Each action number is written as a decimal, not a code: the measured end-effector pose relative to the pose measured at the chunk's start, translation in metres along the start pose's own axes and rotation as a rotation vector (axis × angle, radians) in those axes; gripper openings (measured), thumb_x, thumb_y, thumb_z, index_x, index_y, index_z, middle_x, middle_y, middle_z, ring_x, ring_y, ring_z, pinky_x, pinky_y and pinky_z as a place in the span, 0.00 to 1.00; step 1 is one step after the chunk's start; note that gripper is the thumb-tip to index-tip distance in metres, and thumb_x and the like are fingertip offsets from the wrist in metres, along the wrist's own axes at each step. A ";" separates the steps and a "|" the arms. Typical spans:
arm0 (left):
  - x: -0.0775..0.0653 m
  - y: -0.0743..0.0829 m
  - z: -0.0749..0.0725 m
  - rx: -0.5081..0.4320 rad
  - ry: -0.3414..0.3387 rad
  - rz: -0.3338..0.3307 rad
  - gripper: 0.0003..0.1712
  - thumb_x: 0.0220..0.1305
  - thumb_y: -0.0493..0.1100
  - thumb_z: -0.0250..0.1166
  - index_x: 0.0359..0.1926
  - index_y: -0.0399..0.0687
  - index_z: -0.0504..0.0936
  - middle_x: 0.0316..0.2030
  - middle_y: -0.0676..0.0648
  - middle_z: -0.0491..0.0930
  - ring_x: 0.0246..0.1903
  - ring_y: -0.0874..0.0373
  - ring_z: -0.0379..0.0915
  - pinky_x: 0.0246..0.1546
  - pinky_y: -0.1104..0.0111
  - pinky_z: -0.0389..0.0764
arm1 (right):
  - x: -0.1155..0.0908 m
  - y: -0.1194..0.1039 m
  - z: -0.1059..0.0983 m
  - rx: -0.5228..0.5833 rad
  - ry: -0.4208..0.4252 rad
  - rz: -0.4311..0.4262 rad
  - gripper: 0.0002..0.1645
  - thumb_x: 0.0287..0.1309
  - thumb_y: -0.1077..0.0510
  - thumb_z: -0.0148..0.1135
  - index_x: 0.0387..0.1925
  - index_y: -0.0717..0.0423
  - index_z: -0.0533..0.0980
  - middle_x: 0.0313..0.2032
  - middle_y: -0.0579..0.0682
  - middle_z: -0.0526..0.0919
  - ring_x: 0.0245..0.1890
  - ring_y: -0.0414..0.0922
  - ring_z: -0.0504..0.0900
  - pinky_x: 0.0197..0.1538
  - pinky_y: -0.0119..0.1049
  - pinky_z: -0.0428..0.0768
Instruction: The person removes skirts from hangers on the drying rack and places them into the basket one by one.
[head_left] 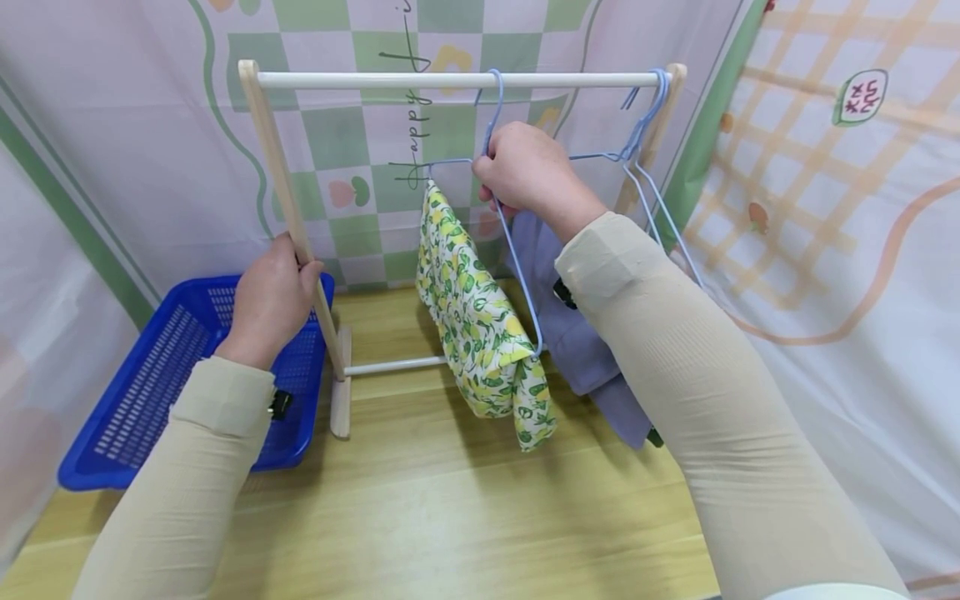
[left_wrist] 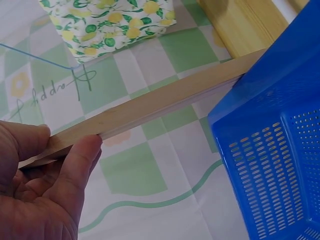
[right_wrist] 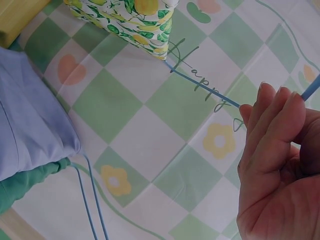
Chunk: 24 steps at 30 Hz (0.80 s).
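Observation:
My right hand [head_left: 521, 167] grips a blue clothes hanger [head_left: 517, 258] just below its hook, which sits over the white top bar [head_left: 375, 81] of a small wooden rack. From this hanger hangs a white cloth with a yellow lemon and green leaf print [head_left: 472, 308]. With thumb and fingers, my left hand [head_left: 273, 296] holds the rack's left wooden post [head_left: 277, 167]; the left wrist view shows the thumb and a finger on either side of the post [left_wrist: 165, 95]. In the right wrist view, the fingers of my right hand [right_wrist: 275, 145] curl at the hanger.
At the rack's right end hang more blue hangers [head_left: 645, 133] with a grey-blue garment [head_left: 592, 367] and a green one [right_wrist: 30, 182]. A blue perforated basket [head_left: 97, 479] stands left of the rack on the wooden table [head_left: 420, 517]. Behind hangs a green-checked curtain [head_left: 360, 217].

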<state>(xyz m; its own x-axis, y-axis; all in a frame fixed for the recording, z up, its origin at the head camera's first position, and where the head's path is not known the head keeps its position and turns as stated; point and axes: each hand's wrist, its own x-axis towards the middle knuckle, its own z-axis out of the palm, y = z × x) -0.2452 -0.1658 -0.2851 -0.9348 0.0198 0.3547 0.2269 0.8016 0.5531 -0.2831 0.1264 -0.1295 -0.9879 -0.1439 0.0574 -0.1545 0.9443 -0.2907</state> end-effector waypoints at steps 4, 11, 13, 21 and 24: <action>0.000 0.000 0.000 -0.002 0.001 0.002 0.18 0.82 0.45 0.54 0.58 0.32 0.70 0.43 0.30 0.80 0.37 0.36 0.82 0.35 0.46 0.81 | -0.001 0.000 0.000 0.000 0.001 -0.003 0.23 0.78 0.51 0.42 0.35 0.53 0.82 0.25 0.43 0.85 0.23 0.40 0.84 0.42 0.35 0.77; 0.000 0.000 0.000 -0.002 0.001 -0.003 0.18 0.82 0.44 0.54 0.57 0.32 0.71 0.43 0.30 0.80 0.37 0.36 0.81 0.35 0.46 0.80 | -0.002 -0.002 0.001 0.008 0.000 0.006 0.22 0.78 0.51 0.43 0.36 0.53 0.82 0.28 0.44 0.86 0.23 0.39 0.84 0.42 0.35 0.78; 0.000 0.000 0.000 -0.001 0.002 -0.003 0.18 0.82 0.44 0.54 0.57 0.32 0.71 0.42 0.30 0.80 0.36 0.36 0.81 0.35 0.46 0.80 | -0.002 -0.002 0.001 0.012 0.002 0.005 0.22 0.78 0.52 0.43 0.36 0.53 0.82 0.28 0.44 0.86 0.23 0.40 0.84 0.41 0.35 0.78; 0.000 0.000 0.000 -0.002 0.006 -0.001 0.17 0.82 0.44 0.54 0.56 0.32 0.71 0.42 0.30 0.80 0.36 0.36 0.81 0.34 0.46 0.80 | -0.001 -0.005 0.002 0.015 -0.002 -0.003 0.23 0.78 0.51 0.42 0.35 0.53 0.81 0.27 0.43 0.86 0.27 0.43 0.87 0.44 0.35 0.78; 0.000 0.000 0.001 -0.002 0.005 -0.003 0.17 0.82 0.44 0.54 0.56 0.32 0.71 0.42 0.30 0.80 0.36 0.36 0.81 0.34 0.46 0.80 | -0.001 -0.005 0.003 0.018 -0.004 -0.004 0.22 0.78 0.51 0.42 0.36 0.53 0.81 0.29 0.43 0.87 0.28 0.43 0.88 0.45 0.34 0.78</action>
<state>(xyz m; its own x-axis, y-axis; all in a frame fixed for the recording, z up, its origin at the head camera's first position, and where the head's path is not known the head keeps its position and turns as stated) -0.2454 -0.1654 -0.2855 -0.9339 0.0143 0.3573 0.2248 0.8005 0.5556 -0.2810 0.1206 -0.1305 -0.9874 -0.1485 0.0549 -0.1582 0.9381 -0.3080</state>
